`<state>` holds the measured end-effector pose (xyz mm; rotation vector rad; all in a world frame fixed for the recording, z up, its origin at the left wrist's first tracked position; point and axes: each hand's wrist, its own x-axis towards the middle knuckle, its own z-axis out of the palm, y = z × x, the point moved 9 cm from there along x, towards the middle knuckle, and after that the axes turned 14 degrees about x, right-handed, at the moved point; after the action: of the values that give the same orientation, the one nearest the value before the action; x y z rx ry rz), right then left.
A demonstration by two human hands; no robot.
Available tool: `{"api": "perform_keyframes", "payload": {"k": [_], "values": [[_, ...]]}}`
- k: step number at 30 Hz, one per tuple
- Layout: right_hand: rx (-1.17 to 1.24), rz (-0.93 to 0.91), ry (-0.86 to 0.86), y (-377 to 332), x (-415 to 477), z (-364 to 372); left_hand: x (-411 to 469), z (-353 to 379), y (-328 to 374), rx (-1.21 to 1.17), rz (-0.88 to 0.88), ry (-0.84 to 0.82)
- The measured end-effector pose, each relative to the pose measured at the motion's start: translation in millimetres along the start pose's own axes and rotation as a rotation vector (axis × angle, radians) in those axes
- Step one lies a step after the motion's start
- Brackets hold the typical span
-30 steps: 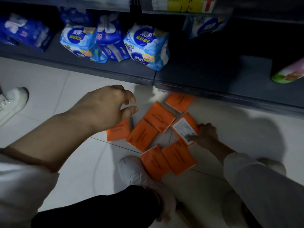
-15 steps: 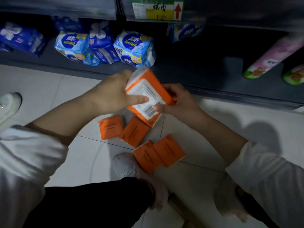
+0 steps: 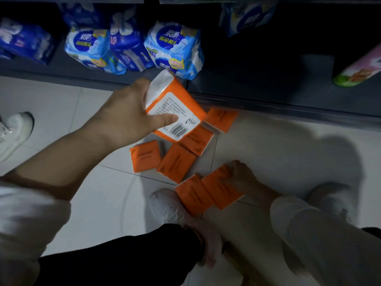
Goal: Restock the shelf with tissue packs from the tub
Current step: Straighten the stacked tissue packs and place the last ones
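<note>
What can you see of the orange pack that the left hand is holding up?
The orange pack is a soft plastic-wrapped block, orange with a white end and a white label panel bearing small print and a barcode. It is tilted, label toward the camera, lifted above the floor in front of the shelf edge. The left hand grips it, thumb across the label. Nothing else visibly touches it.

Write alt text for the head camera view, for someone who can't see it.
A left hand holds an orange tissue pack above a tiled floor, near a dark low shelf. The right hand touches one of six loose orange packs on the floor.
</note>
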<state>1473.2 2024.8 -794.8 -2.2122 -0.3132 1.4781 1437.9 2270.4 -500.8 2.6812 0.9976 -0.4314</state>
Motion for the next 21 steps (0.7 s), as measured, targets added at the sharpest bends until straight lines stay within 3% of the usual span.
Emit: {"api": "perform_keyframes", "payload": {"k": [6, 14, 21], "values": [[-0.047, 0.023, 0.08, -1.1, 1.6, 14.4, -0.6, 1.4, -4.0, 0.012, 0.006, 0.005], [0.015, -0.16, 0.021, -53.3, -8.9, -22.5, -6.3, -10.4, 5.7, 0.036, 0.081, -0.008], [0.324, -0.339, -0.031, -135.8, -74.9, -63.9, -26.6, -60.0, 21.6, 0.033, 0.136, 0.114]]}}
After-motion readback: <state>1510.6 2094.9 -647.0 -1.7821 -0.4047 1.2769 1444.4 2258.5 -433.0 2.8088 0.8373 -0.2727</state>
